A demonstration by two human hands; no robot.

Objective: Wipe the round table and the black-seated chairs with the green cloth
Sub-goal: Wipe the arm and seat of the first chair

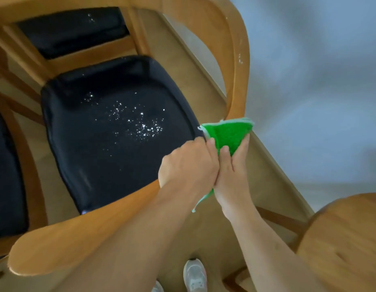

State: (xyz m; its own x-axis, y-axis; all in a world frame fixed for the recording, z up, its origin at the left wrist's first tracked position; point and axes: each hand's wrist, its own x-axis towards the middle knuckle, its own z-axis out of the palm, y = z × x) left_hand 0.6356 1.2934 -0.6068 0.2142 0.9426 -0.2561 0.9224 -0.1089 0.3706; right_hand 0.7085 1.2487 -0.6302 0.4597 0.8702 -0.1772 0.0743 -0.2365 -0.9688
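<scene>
Green cloth (229,137) sits bunched between both hands at the right edge of the black seat (111,127), just below the chair's curved wooden arm (238,81). The right hand (232,171) pinches it from the right; the left hand (189,163) curls around its left side. White specks (140,121) dot the seat.

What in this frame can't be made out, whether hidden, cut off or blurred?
All in the head view:
- Green cloth: its middle is hidden inside the grip of the left hand and right hand.
- Round table: not identifiable; nearby wood is blurred or cropped.
- Chair on the left: cut off by the frame edge.
- White specks on the black seat: too small to identify.
</scene>
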